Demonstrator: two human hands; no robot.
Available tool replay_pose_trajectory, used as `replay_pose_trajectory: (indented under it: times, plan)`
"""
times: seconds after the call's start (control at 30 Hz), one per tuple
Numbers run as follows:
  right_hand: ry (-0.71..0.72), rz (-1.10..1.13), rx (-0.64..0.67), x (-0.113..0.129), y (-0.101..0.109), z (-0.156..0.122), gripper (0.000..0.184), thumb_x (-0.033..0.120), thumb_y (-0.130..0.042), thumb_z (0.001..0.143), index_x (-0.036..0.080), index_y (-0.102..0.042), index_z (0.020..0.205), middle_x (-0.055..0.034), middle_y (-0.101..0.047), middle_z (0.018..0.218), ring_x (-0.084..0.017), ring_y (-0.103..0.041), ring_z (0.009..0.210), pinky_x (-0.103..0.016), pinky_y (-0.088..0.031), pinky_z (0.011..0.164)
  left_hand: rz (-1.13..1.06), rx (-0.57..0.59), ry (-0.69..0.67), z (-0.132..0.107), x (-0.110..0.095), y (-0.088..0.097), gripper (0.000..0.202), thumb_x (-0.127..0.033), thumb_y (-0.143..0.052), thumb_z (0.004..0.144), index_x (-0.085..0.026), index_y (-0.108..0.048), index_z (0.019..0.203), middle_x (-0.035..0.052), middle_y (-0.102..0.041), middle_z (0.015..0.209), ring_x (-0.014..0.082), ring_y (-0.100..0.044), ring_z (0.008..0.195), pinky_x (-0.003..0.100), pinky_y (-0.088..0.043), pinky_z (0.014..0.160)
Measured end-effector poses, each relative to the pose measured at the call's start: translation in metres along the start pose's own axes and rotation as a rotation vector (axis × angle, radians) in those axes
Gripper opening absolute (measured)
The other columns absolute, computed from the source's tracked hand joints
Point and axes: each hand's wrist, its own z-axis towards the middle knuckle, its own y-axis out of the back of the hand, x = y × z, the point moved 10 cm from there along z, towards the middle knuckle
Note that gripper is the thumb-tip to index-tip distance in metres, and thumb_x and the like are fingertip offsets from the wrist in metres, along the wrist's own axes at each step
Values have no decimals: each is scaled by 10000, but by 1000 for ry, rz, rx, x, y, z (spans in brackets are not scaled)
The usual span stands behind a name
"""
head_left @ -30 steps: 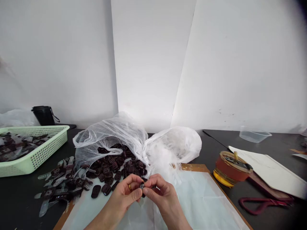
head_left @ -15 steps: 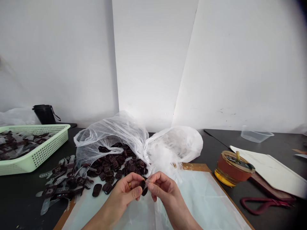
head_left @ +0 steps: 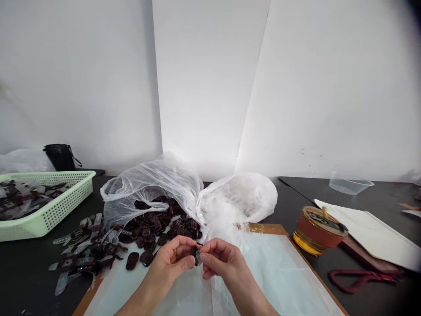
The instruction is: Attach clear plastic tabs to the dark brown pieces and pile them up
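My left hand (head_left: 173,262) and my right hand (head_left: 221,263) meet low in the middle, over a pale sheet on a board (head_left: 272,281). Both pinch one small dark brown plastic piece (head_left: 195,253) between thumbs and fingers; a clear strip seems to be attached to it. Just behind lies an open clear plastic bag (head_left: 154,184) spilling several dark brown pieces (head_left: 154,228). A second bag (head_left: 240,197) with clear strips sits to its right.
A green basket (head_left: 62,199) of assembled pieces stands at the left, with more pieces (head_left: 82,252) loose on the dark table. A black cup (head_left: 59,157), a round red-and-gold tin (head_left: 317,230), red scissors (head_left: 362,280), papers (head_left: 371,235) and a clear tub (head_left: 348,186) lie around.
The dark piece, hanging lower between my fingers half a second ago, is now pinched tightly between both hands again. Hands stay in nearly the same place.
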Motion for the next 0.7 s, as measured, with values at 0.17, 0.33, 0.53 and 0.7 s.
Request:
replay_pose_trajectory:
  times: [0.17, 0.33, 0.53, 0.7]
  plan:
    - [-95, 10, -11, -8, 3, -3, 298, 366, -884, 596, 147, -727, 722, 16, -644, 603, -90, -564, 544, -223, -511, 562, 0, 6, -27, 1, 3, 1, 264, -303, -821, 716, -204, -711, 934, 29, -745, 874, 164, -647, 818, 258, -465, 762]
    - [-94, 50, -27, -12, 5, 0, 318, 328, -899, 550, 148, -672, 681, 27, -643, 574, -98, -561, 522, -238, -510, 538, 28, 0, -44, 0, 3, 1, 230, -270, -816, 717, -202, -710, 909, 31, -745, 854, 180, -656, 822, 269, -475, 755]
    - [-111, 47, -54, -11, 6, -2, 333, 273, -888, 533, 157, -605, 664, 41, -629, 556, -96, -551, 512, -233, -498, 518, 79, -1, -43, -2, 2, -1, 227, -254, -803, 721, -193, -719, 923, 58, -751, 909, 205, -651, 848, 295, -487, 768]
    - [-121, 32, -54, -9, 5, -3, 329, 246, -871, 527, 167, -584, 665, 51, -624, 554, -89, -539, 482, -230, -486, 498, 89, -6, -39, -3, 1, -3, 214, -235, -804, 722, -191, -721, 914, 57, -751, 907, 197, -638, 842, 291, -481, 765]
